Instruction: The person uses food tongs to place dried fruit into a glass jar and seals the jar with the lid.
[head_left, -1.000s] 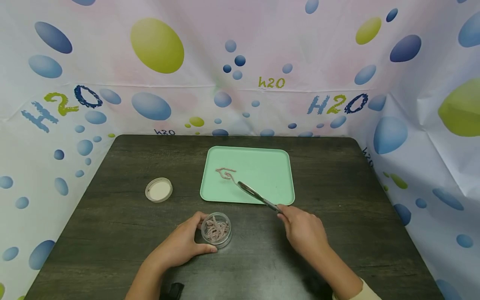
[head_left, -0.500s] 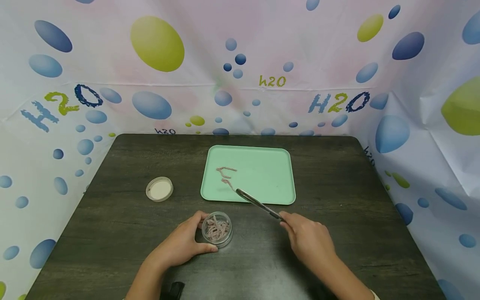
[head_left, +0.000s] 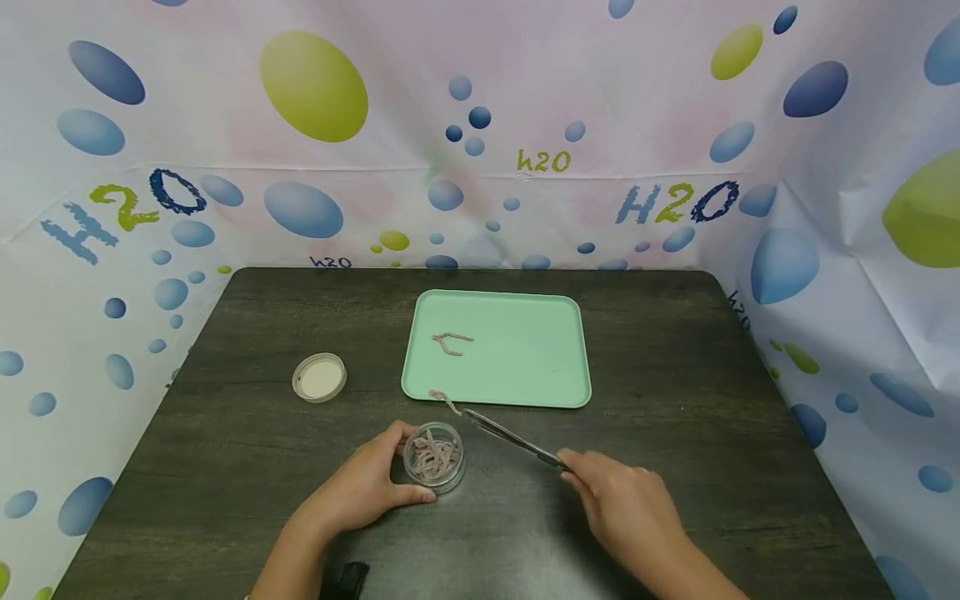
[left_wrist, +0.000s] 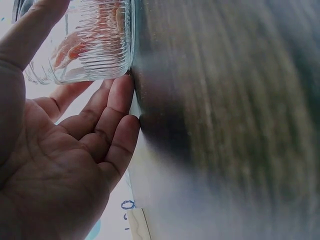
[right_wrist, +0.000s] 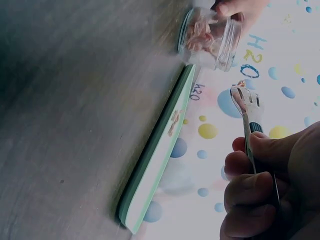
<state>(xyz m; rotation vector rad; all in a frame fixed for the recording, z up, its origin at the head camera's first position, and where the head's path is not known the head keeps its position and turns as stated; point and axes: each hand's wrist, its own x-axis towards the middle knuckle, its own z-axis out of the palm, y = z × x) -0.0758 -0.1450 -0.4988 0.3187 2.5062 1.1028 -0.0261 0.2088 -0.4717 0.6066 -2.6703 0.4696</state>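
My left hand (head_left: pixel 365 486) steadies a small glass jar (head_left: pixel 452 482), thumb on its near side and fingers on its far side. Thin pinkish strips (head_left: pixel 432 457) lie tangled inside the jar. In my right hand (head_left: pixel 626 502) I grip slim metal tongs (head_left: pixel 513 437), whose slotted tips (right_wrist: pixel 246 97) show in the right wrist view. A limp pinkish strip (head_left: pixel 442 398) hangs from the tips, just over the near edge of the green tray (head_left: pixel 525 350). More pinkish strips (head_left: pixel 452 342) lie on the tray's left half.
A round lid (head_left: pixel 318 377) with a pale inside lies left of the tray on the dark wooden table (head_left: pixel 675 358). Near the front edge, by my left forearm, is a small black object (head_left: pixel 352 579). A printed sheet (head_left: pixel 480 108) hangs behind the table.
My right hand has drawn the tongs back toward me and left, lifting one strip off the others on the tray to the tray's near edge. My left hand and the jar stay put.
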